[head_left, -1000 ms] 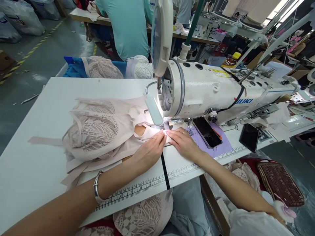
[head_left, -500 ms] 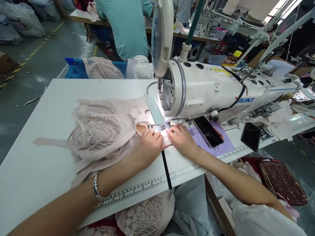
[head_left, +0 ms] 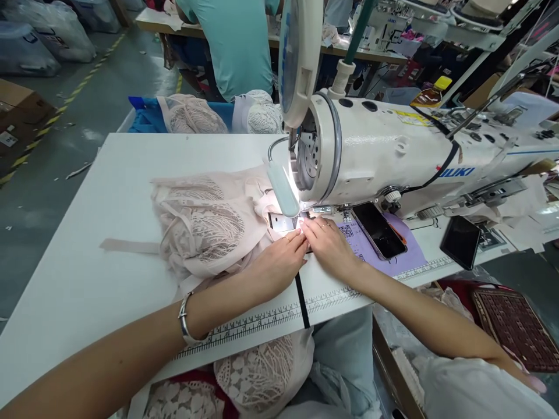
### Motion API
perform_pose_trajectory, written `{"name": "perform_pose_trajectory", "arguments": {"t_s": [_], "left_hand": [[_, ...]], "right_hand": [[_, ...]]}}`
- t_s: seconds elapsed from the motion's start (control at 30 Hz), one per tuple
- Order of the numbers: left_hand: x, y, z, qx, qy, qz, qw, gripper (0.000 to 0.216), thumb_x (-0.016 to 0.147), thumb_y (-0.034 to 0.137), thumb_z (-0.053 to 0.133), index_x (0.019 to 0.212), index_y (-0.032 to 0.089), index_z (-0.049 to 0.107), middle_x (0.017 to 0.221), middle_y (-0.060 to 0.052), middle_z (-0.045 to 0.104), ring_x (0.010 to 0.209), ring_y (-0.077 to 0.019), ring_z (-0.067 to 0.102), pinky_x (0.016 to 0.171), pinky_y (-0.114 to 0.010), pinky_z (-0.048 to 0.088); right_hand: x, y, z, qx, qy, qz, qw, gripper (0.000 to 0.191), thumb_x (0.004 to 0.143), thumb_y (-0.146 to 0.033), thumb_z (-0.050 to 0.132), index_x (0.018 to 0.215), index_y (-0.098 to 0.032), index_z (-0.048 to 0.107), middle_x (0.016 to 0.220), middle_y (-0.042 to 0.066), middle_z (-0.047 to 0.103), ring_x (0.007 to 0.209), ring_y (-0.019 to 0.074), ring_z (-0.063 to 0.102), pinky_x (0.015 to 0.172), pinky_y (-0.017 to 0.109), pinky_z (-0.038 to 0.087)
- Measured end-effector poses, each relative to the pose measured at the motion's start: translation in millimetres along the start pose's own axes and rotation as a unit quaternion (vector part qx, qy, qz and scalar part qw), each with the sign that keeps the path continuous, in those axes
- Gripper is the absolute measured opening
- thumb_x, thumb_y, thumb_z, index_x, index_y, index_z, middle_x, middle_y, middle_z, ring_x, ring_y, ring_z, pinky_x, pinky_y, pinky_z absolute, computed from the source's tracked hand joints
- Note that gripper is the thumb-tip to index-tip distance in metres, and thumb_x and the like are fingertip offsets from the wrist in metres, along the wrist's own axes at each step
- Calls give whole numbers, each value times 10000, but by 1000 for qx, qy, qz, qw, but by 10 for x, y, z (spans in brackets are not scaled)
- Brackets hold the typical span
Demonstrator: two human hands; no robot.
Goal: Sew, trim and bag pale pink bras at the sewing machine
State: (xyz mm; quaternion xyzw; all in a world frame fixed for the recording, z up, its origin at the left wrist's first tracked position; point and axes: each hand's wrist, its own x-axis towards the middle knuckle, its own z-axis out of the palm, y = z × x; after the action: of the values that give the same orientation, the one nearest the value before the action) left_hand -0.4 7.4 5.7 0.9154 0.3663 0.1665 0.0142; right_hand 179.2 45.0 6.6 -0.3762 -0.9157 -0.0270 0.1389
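Observation:
A pale pink lace bra (head_left: 209, 233) lies on the white sewing table, its cups to the left and one edge running under the sewing machine (head_left: 362, 151). My left hand (head_left: 282, 262) is closed, fingertips pinching the bra's edge just in front of the needle area. Pressed close beside it, my right hand (head_left: 329, 244) grips the same edge with bent fingers. The fingertips of both hands nearly touch. A pale green lamp (head_left: 283, 189) lights this spot and partly hides the needle. The metal needle plate (head_left: 279, 222) shows left of my fingers.
Right of my hands, a phone (head_left: 379, 230) rests on a purple sheet (head_left: 406, 256), with a second dark device (head_left: 460, 241) farther right. A ruler strip (head_left: 257, 320) follows the table's front edge. More lace pieces (head_left: 262, 372) lie on my lap. A co-worker (head_left: 238, 46) sits beyond the table.
My left hand has drawn closer to my right hand, and its fingers now meet the right fingertips. More of the needle plate shows. The whole view has shifted slightly.

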Motion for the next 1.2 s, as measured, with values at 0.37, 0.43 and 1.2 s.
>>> {"name": "perform_pose_trajectory", "arguments": {"t_s": [0.37,0.43,1.2], "left_hand": [[-49,-304,-159,7,-17,38,999,299,1024,252,403,1153,66,597,1189,-168,651,1165,-272,587,960,-468,535],[-29,-361,-155,21,-11,76,997,330,1036,251,357,1118,63,615,1134,-159,666,1135,-257,598,982,-462,521],[19,-212,-15,105,41,79,991,349,1024,159,339,1201,-13,587,1177,-207,665,1162,-262,624,1025,-408,515]], "right_hand": [[-41,89,48,46,3,16,999,484,963,-49,288,1323,-146,597,1281,150,647,1115,289,586,941,479,478],[-43,213,46,55,-8,-1,998,495,946,-46,302,1310,-175,611,1303,118,649,1140,283,592,934,479,502],[-2,556,79,154,-56,5,986,547,917,-50,339,1299,-304,637,1376,-24,616,1264,195,575,1068,418,485]]}}
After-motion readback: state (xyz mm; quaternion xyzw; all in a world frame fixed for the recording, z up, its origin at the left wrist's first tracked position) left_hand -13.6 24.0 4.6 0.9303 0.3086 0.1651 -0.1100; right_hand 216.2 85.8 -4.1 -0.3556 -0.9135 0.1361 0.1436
